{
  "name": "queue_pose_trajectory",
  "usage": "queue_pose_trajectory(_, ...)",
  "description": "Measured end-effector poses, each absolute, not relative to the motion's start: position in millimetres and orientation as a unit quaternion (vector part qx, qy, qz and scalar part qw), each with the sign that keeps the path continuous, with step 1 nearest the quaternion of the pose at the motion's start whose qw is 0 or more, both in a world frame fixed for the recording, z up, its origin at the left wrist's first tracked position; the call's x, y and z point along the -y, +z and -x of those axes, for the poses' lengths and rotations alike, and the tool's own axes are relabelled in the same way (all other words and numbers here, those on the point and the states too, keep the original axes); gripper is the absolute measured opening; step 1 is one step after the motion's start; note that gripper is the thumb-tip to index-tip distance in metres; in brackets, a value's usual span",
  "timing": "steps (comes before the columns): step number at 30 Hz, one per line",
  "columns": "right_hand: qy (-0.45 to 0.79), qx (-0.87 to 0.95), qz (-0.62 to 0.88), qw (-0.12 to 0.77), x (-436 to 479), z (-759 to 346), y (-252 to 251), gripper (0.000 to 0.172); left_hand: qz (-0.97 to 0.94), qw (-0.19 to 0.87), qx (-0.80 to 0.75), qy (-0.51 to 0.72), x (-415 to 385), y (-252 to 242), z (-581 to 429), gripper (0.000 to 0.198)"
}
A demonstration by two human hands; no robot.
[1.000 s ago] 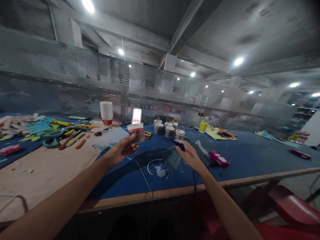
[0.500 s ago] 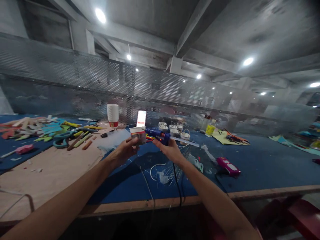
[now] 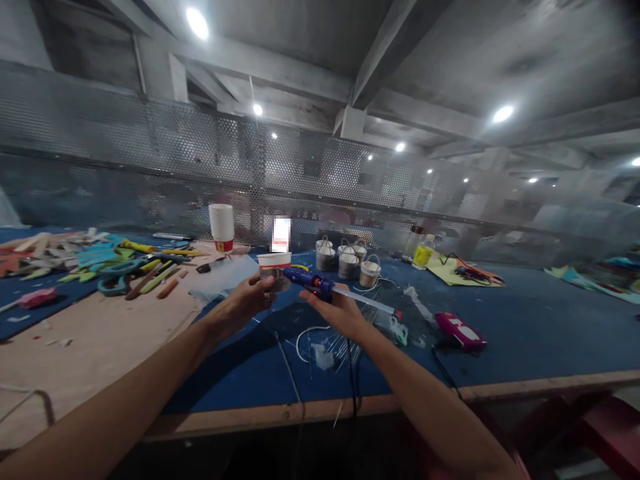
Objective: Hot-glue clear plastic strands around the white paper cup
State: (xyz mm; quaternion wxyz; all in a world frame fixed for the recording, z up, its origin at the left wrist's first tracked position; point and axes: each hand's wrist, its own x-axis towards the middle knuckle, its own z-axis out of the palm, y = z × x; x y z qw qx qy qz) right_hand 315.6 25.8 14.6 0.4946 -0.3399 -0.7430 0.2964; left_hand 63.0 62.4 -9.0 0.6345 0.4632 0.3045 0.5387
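A small paper cup (image 3: 275, 263) with a white rim and a red band is gripped by my left hand (image 3: 257, 297), fingers around its lower part. My right hand (image 3: 336, 310) is closed on a blue glue gun (image 3: 316, 283); a clear glue stick (image 3: 365, 300) sticks out of its back. The gun's nozzle points left and meets or nearly meets the cup's side. Beyond my right hand, several small cups with wire handles (image 3: 370, 272) stand on the blue table. A stack of paper cups (image 3: 221, 227) stands behind my left hand.
Scissors (image 3: 114, 279), markers and coloured paper pieces cover the left. A bright pixelated screen (image 3: 281, 235) stands behind the held cup. Thin wires (image 3: 350, 353) lie by the front edge. To the right are a magenta device (image 3: 460, 331), a yellow-labelled bottle (image 3: 423, 253) and yellow paper (image 3: 450, 272).
The glue gun has moved slightly down and left, and its nozzle now sits lower beside the cup. My left hand still holds the cup. The view has shifted slightly.
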Motion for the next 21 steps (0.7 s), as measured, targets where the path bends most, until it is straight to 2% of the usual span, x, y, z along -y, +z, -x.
queue_pose_trajectory(7, 0.284, 0.746, 0.339, 0.498, -23.4, -318.0, 15.7, 0.041, -0.465, 0.629, -0.306, 0.543, -67.4, -12.6, -60.8, 0.049)
queue_pose_trajectory(21, 0.159, 0.804, 0.364, 0.442, -17.4, -322.4, 23.4, 0.037, -0.473, 0.603, -0.334, 0.549, -61.8, -8.2, -64.9, 0.051)
